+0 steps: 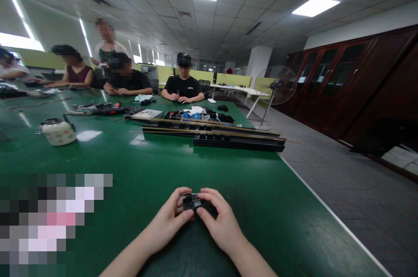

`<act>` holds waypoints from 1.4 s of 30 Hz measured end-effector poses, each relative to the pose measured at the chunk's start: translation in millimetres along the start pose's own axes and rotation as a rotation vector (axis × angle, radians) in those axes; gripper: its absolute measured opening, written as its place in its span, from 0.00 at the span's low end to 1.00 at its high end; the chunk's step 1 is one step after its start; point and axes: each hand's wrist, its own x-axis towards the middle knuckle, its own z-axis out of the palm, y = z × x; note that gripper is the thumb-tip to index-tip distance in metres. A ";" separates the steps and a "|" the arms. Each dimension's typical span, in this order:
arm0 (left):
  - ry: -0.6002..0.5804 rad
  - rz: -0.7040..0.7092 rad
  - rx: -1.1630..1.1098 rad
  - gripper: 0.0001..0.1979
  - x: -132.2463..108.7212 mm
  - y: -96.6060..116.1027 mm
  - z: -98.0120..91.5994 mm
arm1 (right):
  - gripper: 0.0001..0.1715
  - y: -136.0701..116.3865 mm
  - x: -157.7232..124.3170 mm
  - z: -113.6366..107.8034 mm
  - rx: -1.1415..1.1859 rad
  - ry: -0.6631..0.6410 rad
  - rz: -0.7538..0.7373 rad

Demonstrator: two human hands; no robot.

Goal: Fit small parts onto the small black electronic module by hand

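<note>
Between my two hands, just above the green table (156, 172), is a small black device (192, 201) with what looks like exposed circuitry on its upper face. Its exact kind is too small to make out. My left hand (178, 211) grips its left end, thumb in front and fingers behind. On the opposite end, the thumb and forefinger of my right hand (215, 214) close around the edge. My fingers cover both ends of the device.
Long black rails (238, 143) with thin brass-coloured rods lie across the table ahead. A patterned pot (58, 132) stands at left. Farther back are a power tool (107, 109) and a blue-and-white packet (194, 114). Several people sit around the table; a fan (274, 85) stands at right.
</note>
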 end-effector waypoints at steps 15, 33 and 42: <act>-0.002 -0.016 0.025 0.20 -1.5 8.8 1.6 | 0.12 -4.9 -0.5 -0.6 0.010 -0.011 0.002; 0.010 -0.030 0.081 0.18 -3.6 14.6 3.8 | 0.12 7.9 2.5 -1.7 0.009 0.178 0.108; -0.003 -0.016 0.101 0.16 -5.7 17.9 4.8 | 0.14 13.9 3.1 -4.5 0.018 0.234 0.140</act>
